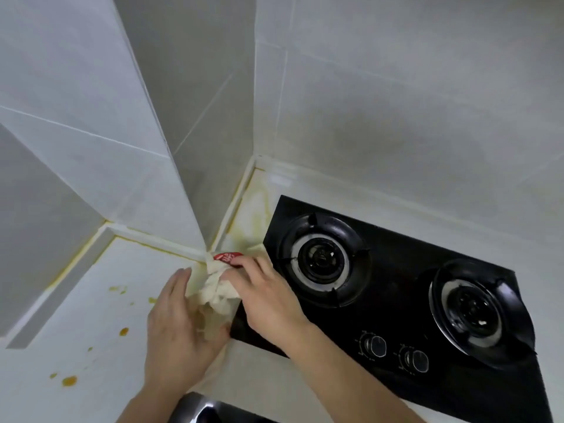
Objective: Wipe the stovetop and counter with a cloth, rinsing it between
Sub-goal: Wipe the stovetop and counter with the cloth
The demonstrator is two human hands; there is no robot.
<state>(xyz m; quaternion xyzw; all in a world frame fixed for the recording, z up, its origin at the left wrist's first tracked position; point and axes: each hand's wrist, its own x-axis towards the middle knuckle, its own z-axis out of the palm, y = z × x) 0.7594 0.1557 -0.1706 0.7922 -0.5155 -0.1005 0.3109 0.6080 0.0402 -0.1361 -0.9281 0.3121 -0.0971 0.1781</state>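
Beside stovetop, both hands apparently bunching cloth

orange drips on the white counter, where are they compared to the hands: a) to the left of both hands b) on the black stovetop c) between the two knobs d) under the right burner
A: the orange drips dot the white counter left of the left hand and right hand, which bunch the cloth beside the stovetop.
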